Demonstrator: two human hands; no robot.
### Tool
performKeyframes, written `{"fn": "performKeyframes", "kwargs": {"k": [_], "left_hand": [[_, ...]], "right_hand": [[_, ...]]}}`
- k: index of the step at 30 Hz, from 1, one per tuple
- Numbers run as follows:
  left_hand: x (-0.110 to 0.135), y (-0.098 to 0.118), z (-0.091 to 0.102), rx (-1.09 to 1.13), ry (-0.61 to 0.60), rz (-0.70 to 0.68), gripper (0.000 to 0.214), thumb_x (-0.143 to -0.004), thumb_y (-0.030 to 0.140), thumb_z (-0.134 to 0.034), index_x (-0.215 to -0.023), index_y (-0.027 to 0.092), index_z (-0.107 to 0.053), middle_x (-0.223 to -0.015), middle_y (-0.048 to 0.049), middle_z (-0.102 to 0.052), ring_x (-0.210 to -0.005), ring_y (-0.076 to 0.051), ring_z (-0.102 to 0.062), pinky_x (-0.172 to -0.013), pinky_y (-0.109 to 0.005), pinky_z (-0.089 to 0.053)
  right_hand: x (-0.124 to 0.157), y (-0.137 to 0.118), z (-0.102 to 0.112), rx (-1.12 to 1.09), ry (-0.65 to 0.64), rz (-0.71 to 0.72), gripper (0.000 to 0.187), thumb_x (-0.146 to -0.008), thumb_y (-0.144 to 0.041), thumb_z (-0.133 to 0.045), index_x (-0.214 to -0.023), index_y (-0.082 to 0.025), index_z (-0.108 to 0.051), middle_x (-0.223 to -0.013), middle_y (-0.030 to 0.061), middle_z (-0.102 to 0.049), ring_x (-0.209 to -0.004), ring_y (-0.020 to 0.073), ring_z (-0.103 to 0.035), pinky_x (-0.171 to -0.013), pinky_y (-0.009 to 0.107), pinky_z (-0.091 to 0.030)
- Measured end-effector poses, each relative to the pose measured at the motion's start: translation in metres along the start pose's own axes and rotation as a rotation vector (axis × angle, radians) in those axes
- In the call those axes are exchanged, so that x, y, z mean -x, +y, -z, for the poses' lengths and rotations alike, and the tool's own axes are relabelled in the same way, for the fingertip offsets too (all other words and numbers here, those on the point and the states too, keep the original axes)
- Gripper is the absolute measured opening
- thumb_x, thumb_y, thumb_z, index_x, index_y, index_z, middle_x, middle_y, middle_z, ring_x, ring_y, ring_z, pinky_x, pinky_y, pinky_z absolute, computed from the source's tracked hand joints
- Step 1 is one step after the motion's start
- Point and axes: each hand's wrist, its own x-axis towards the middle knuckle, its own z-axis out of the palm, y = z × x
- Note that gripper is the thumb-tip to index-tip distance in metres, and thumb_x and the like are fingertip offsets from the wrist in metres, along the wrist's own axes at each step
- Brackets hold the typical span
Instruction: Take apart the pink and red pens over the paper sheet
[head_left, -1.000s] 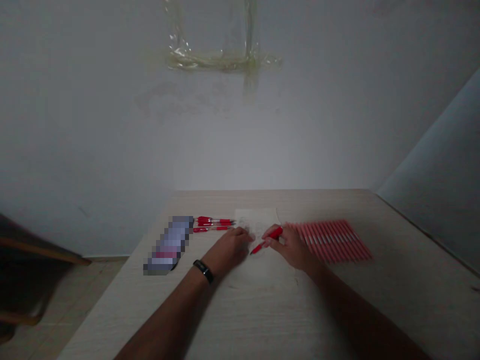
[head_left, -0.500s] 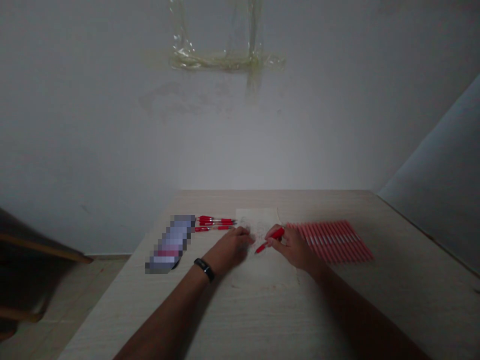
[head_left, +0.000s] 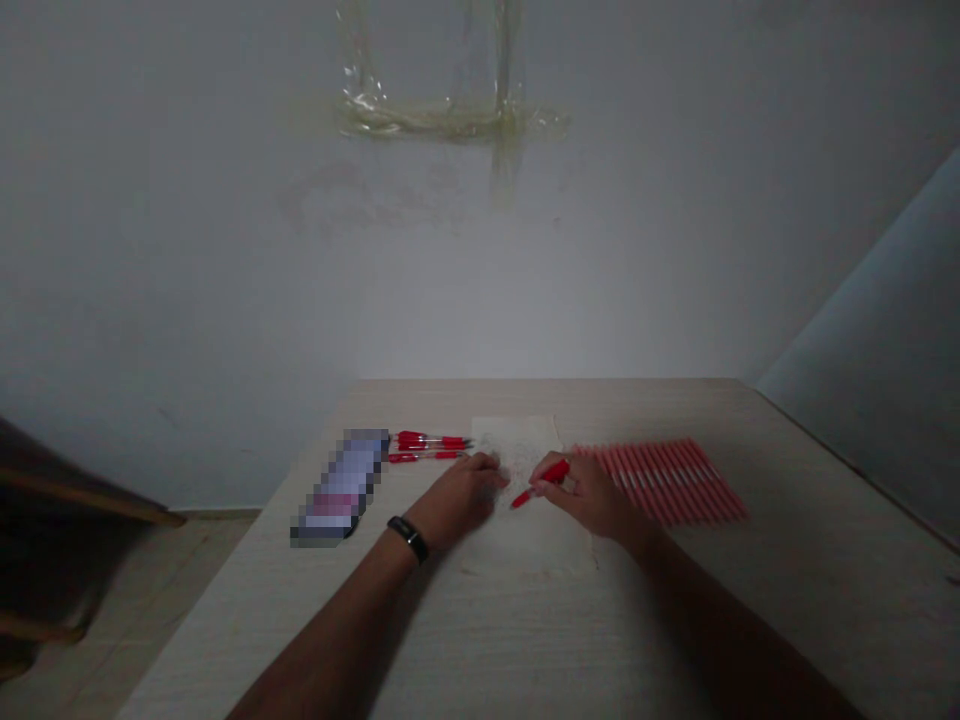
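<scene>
pinching a red pen (head_left: pixel 541 482) between right-hand fingers (head_left: pixel 574 478), left hand (head_left: pixel 466 492) resting on paper (head_left: pixel 521 445)

Single head-worn camera — faces forward and down over the wooden desk (head_left: pixel 525 640), left hand (head_left: pixel 459 498) and right hand (head_left: pixel 589 495) lower centre — wall (head_left: pixel 480 300) fills the upper frame.

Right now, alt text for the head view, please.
A right hand holds a red pen over a sheet of paper on a pale wooden table, with the left hand resting beside it. Red pens lie to the left; a neat row of red-striped pens lies to the right.
</scene>
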Motion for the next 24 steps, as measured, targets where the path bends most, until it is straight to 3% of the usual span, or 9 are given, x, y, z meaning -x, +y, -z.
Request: {"fn": "performKeyframes", "kwargs": {"k": [2, 7, 13, 19, 24], "left_hand": [[0.000, 0.002, 0.001, 0.004, 0.002, 0.006, 0.046, -0.074, 0.003, -0.058, -0.114, 0.023, -0.071, -0.122, -0.0105, -0.064, -0.109, -0.024, -0.059, -0.100, -0.038, -0.048], [-0.001, 0.004, 0.003, -0.027, -0.016, 0.024, 0.047, -0.073, 0.002, -0.059, -0.113, 0.023, -0.072, -0.121, -0.0115, -0.063, -0.109, -0.025, -0.060, -0.100, -0.041, -0.048], [0.000, 0.001, 0.000, 0.017, 0.014, 0.002, 0.045, -0.073, 0.003, -0.058, -0.111, 0.022, -0.072, -0.122, -0.0117, -0.064, -0.112, -0.025, -0.060, -0.101, -0.040, -0.047], [0.000, 0.003, 0.002, -0.012, -0.004, 0.029, 0.044, -0.074, 0.003, -0.059, -0.111, 0.023, -0.073, -0.121, -0.0115, -0.064, -0.108, -0.025, -0.060, -0.101, -0.041, -0.047], [0.000, 0.008, 0.006, -0.006, 0.000, 0.045, 0.041, -0.076, 0.008, -0.062, -0.112, 0.024, -0.074, -0.122, -0.0116, -0.064, -0.107, -0.026, -0.060, -0.099, -0.040, -0.048]], "right_hand": [[0.000, 0.000, -0.002, -0.021, -0.026, 0.013, 0.015, -0.092, -0.030, -0.060, -0.088, -0.020, -0.070, -0.085, 0.0039, -0.072, -0.077, 0.0162, -0.064, -0.068, 0.026, -0.047], [0.001, 0.001, -0.001, 0.073, 0.081, 0.002, 0.012, -0.089, -0.024, -0.061, -0.080, -0.019, -0.067, -0.073, 0.0012, -0.067, -0.065, 0.0134, -0.058, -0.062, 0.024, -0.042], [0.003, -0.007, -0.008, -0.084, -0.075, 0.025, 0.011, -0.091, -0.027, -0.062, -0.094, -0.022, -0.070, -0.091, 0.0029, -0.072, -0.084, 0.0168, -0.065, -0.077, 0.028, -0.048], [0.000, -0.001, 0.003, 0.078, 0.160, -0.018, 0.014, -0.087, -0.025, -0.061, -0.074, -0.020, -0.064, -0.065, -0.0002, -0.063, -0.059, 0.0130, -0.056, -0.055, 0.023, -0.041], [0.001, 0.004, 0.005, -0.074, 0.266, -0.144, 0.016, -0.088, -0.037, -0.063, -0.086, -0.021, -0.063, -0.070, 0.0007, -0.065, -0.042, 0.0098, -0.051, -0.036, 0.021, -0.033]]}}
